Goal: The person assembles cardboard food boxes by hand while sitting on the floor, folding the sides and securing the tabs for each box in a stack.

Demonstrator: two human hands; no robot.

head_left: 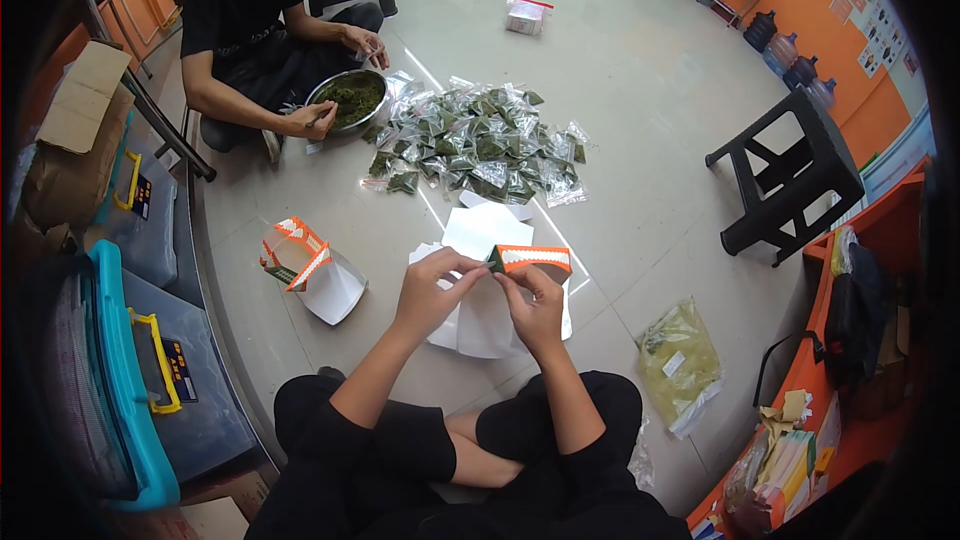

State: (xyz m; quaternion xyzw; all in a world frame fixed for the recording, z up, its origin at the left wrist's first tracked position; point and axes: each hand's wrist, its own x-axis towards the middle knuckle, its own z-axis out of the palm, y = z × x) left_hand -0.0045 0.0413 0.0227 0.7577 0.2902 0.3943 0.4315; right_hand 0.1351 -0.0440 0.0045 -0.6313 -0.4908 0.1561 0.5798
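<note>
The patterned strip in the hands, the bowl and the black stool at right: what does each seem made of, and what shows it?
Patterned strip: probably thin printed card, gloss uncertain; crisp edges.
Bowl: likely polished metal, perhaps steel; silvery shine.
Black stool: probably moulded plastic, satin finish; seat and legs look like one piece.

Orange, white and deep green on the folded card (537,259)!
Leafy green through the clear packets (480,140), murky yellow-green on the flat bag (692,380), and bright orange across the wall (820,25)!
</note>
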